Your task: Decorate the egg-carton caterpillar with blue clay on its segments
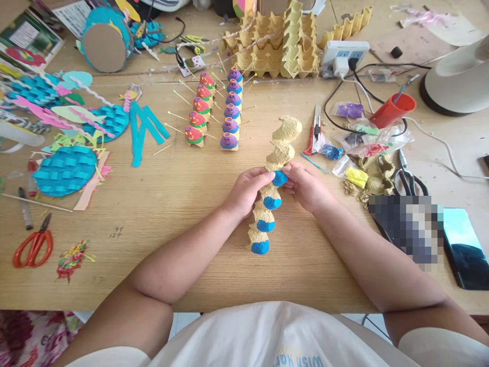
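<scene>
1. Head view, frame centre: the left hand (250, 191) pinches the egg-carton strip (270, 192) between thumb and curled fingers.
2. The right hand (304, 187), fingers curled closed, grips its opposite edge.
3. Four lower cups carry blue; two upper are bare.
4. Upper centre: red-green row (197, 119) beside purple row (231, 112).

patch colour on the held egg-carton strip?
Patches: bright blue, against the bare tan strip. Shows best in the head view.
</scene>
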A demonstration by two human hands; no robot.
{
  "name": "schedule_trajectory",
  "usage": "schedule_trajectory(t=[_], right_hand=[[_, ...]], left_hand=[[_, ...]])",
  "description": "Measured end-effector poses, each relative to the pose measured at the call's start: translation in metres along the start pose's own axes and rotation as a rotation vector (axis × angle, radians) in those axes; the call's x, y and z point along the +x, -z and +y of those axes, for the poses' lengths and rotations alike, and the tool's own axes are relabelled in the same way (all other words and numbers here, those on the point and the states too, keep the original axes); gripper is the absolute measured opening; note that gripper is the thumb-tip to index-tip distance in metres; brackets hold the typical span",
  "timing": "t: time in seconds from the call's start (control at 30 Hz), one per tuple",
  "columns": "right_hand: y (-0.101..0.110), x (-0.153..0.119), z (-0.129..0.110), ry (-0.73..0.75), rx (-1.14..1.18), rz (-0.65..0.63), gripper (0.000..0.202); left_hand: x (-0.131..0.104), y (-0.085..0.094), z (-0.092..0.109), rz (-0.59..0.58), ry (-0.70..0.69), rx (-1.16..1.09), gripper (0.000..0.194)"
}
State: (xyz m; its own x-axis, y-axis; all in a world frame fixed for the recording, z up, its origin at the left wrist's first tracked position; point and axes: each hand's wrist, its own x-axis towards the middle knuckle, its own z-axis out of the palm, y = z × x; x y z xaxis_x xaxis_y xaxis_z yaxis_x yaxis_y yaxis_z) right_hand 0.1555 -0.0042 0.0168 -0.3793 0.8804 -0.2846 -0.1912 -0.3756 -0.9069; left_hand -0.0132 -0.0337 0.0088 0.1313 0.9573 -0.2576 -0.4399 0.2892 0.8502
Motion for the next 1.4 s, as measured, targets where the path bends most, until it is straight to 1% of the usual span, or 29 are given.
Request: schedule_trajectory(t=[0.13,0.23,0.4,0.63,0.77,0.87,0.97,1.03,1.13,1.23,1.33,1.4], right_hand=[[0.002,0.001,0.001,0.005,0.006,-0.022,0.062],[0.003,0.001,0.001,0.005,0.016,-0.062,0.068],[0.001,0.000,0.001,0.006,0.089,-0.102,0.079],[0.002,0.002,0.005,0.018,0.113,-0.078,0.076],[0.002,0.005,0.010,0.043,0.124,0.015,0.074],[0.001,0.007,0.013,0.072,0.149,0.056,0.066],[0.001,0.007,0.014,0.088,0.197,0.028,0.057],[0.001,0.006,0.013,0.071,0.208,-0.008,0.054],[0.002,0.004,0.012,0.046,0.219,-0.043,0.055],[0.002,0.003,0.012,0.076,0.263,-0.034,0.058],[0.002,0.003,0.013,0.095,0.274,-0.028,0.057],[0.002,0.004,0.014,0.100,0.278,-0.028,0.056]], left_hand=[[0.000,0.000,0.000,-0.005,0.009,0.004,0.044],[0.000,0.001,0.001,-0.004,0.013,0.002,0.045],[0.001,0.005,0.000,0.012,0.012,-0.023,0.048],[0.003,0.005,-0.003,-0.011,0.034,-0.063,0.053],[0.005,0.003,-0.004,-0.001,0.063,-0.082,0.056],[0.007,0.003,-0.005,-0.019,0.064,-0.090,0.058],[0.008,0.003,-0.006,-0.003,0.054,-0.087,0.057],[0.009,0.004,-0.006,0.018,0.041,-0.103,0.055],[0.009,0.006,-0.007,-0.009,0.010,-0.139,0.055],[0.010,0.006,-0.007,-0.048,-0.014,-0.142,0.051],[0.010,0.004,-0.007,-0.019,-0.004,-0.134,0.042],[0.010,0.003,-0.006,0.001,-0.008,-0.170,0.039]])
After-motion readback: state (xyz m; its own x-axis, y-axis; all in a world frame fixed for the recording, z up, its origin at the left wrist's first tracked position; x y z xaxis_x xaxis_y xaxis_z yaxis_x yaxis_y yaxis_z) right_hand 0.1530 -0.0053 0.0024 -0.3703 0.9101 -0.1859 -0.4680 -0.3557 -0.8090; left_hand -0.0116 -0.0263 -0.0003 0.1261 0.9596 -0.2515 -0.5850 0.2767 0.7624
